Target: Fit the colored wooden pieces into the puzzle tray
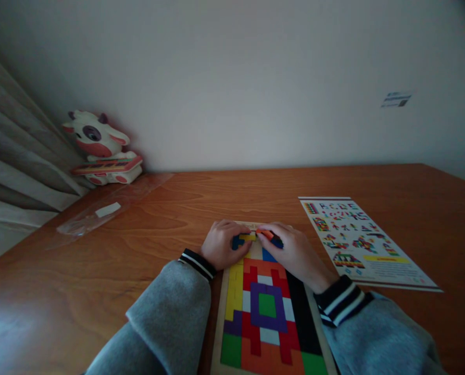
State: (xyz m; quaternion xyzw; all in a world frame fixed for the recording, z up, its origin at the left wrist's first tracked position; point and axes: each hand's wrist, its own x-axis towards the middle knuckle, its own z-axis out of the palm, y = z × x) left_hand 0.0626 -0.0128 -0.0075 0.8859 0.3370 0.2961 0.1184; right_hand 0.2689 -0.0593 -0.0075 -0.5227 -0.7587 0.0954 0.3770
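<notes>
A wooden tray puzzle [217, 336] lies on the table, filled over most of its area with flat coloured block pieces. My right hand [298, 255] is over its far right corner and pinches an orange puzzle piece [265, 233] between thumb and fingers. At the far left corner is my left hand [225, 245], its thumb and fingers apart around a yellow piece [248, 237] and a dark blue piece [237, 242] lying in the tray. Part of another blue piece [268, 255] shows below my right hand, which hides the rest of that corner.
A printed pattern sheet [373, 245] lies to the right of the tray. Clear plastic packaging [86, 221] is on the left of the wooden table [170, 208]. A toy cow with a keyboard [103, 148] stands at the back left by a curtain [17, 140].
</notes>
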